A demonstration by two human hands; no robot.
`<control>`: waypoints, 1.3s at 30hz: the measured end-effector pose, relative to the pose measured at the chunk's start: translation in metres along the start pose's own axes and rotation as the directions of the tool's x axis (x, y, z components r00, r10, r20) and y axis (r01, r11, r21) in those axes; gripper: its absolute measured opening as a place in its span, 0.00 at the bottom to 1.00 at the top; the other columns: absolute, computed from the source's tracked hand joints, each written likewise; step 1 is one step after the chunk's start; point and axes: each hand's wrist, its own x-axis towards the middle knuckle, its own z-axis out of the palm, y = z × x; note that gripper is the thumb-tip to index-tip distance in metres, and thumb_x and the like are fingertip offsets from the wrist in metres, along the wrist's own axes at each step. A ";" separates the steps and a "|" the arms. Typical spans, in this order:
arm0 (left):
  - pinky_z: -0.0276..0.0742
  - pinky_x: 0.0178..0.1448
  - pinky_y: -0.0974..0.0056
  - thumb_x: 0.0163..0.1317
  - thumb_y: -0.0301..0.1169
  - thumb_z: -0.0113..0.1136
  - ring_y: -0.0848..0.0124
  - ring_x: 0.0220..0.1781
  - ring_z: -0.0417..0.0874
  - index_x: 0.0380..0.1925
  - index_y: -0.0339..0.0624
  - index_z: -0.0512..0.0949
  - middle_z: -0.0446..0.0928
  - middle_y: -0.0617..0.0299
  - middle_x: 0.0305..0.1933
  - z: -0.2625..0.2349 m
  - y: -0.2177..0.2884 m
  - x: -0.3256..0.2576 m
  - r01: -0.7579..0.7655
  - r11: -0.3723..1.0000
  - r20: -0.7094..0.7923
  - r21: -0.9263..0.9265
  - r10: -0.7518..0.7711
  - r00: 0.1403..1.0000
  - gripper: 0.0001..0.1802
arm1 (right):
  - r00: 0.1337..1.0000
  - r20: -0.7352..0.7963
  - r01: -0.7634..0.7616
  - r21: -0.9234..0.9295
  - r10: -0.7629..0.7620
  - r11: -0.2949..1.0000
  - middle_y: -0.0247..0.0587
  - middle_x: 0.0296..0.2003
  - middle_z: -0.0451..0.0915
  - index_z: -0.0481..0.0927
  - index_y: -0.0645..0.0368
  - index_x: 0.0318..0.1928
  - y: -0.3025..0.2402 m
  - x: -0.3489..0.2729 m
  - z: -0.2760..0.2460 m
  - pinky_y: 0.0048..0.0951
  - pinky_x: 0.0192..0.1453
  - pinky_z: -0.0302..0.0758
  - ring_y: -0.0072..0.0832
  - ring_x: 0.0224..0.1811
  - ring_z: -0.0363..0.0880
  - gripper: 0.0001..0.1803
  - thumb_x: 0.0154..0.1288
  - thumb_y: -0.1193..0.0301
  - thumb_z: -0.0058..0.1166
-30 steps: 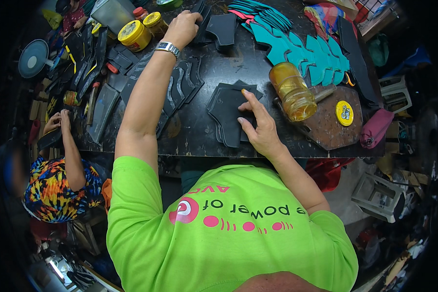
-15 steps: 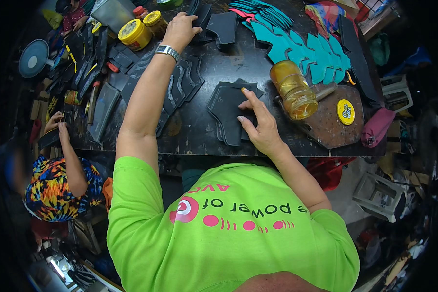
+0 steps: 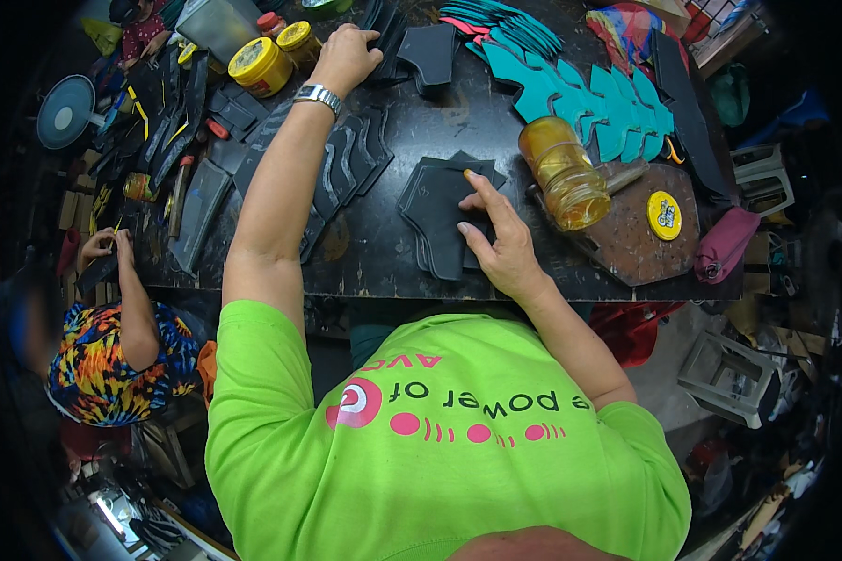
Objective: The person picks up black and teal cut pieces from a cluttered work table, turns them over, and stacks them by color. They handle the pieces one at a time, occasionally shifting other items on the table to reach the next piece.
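My left hand (image 3: pixel 346 58) reaches to the far side of the table, its index finger and thumb apart beside a fanned stack of black cut pieces (image 3: pixel 389 47). Nothing shows between those fingers; the others are partly hidden. Another small pile of black pieces (image 3: pixel 428 56) lies just right of it. Near the front edge, my right hand (image 3: pixel 505 234) rests with spread fingers at the right side of a stack of black shaped pieces (image 3: pixel 435 210), which has faint light marks on top. The index fingertip touches the stack's upper part.
Beside my right hand a glue-stained jar (image 3: pixel 571 182) stands on a brown board (image 3: pixel 641 252) with a yellow lid (image 3: pixel 664 215). Teal cut pieces (image 3: pixel 571 93) spread at the back right. Yellow tubs (image 3: pixel 260 65) and a hammer (image 3: pixel 180 196) are left. A co-worker's hands (image 3: pixel 108 248) work at far left.
My left hand has drawn back slightly to the left, and more of the fanned black stack beside it shows. My right hand stays put. The co-worker's hands have shifted a little.
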 end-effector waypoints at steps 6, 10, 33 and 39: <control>0.81 0.61 0.48 0.62 0.32 0.58 0.45 0.55 0.84 0.57 0.43 0.82 0.80 0.40 0.54 -0.001 0.012 0.001 -0.025 0.992 0.030 0.126 0.021 0.999 0.22 | 1.000 0.007 0.004 -0.007 -0.003 1.000 0.47 0.45 0.80 0.66 0.57 0.72 0.000 0.001 -0.001 0.37 0.58 0.76 0.41 0.50 0.79 0.39 0.60 0.83 0.61; 0.84 0.54 0.48 0.65 0.26 0.55 0.47 0.51 0.85 0.66 0.47 0.72 0.81 0.43 0.49 0.007 0.020 -0.001 -0.152 0.964 -0.020 0.217 0.160 0.987 0.27 | 1.000 0.016 -0.017 -0.008 0.017 1.000 0.45 0.46 0.81 0.67 0.57 0.72 0.000 0.000 -0.001 0.32 0.61 0.74 0.35 0.52 0.81 0.38 0.61 0.83 0.61; 0.84 0.54 0.56 0.56 0.12 0.58 0.53 0.55 0.86 0.64 0.47 0.76 0.82 0.49 0.56 -0.122 0.079 -0.230 -0.361 0.904 -0.335 -0.229 0.275 0.901 0.33 | 0.998 -0.031 -0.059 0.025 0.060 0.998 0.47 0.44 0.82 0.62 0.56 0.75 0.004 -0.004 0.002 0.34 0.58 0.77 0.36 0.47 0.83 0.41 0.62 0.82 0.60; 0.86 0.51 0.58 0.56 0.17 0.61 0.54 0.50 0.87 0.61 0.48 0.78 0.81 0.47 0.56 -0.109 0.102 -0.299 -0.229 0.937 -0.132 -0.264 0.201 0.971 0.30 | 0.999 -0.028 -0.035 -0.021 0.034 0.999 0.47 0.43 0.83 0.58 0.55 0.76 0.003 -0.003 0.003 0.33 0.58 0.77 0.34 0.46 0.84 0.43 0.62 0.82 0.59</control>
